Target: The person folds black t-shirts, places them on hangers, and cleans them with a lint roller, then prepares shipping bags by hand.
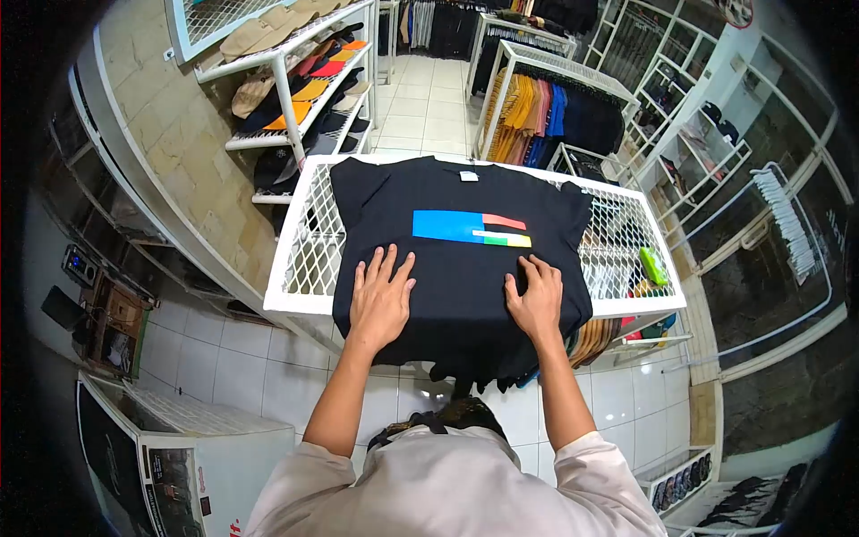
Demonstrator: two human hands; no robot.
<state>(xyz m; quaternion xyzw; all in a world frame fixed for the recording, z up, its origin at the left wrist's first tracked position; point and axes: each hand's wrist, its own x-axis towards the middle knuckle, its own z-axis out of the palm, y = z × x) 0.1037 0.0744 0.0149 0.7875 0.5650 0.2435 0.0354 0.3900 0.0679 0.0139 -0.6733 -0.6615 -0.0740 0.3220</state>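
A black T-shirt (447,277) with a blue, red, green and yellow print lies spread on a white mesh-topped rack (309,242). Its neck points away from me, and its lower part hangs over the near edge. My left hand (382,300) rests flat on the shirt's left side, fingers stretched out, below the blue block of the print. On the right side, my right hand (537,300) touches the fabric with its fingers apart and slightly bent. Neither hand grips the cloth.
Shelves of caps (309,94) stand at the far left. Beyond the rack is another rack of hanging shirts (528,112). A bright green item (653,266) lies at the mesh top's right end. White hangers (784,219) hang on a rail at right. A white cabinet (215,465) stands at lower left.
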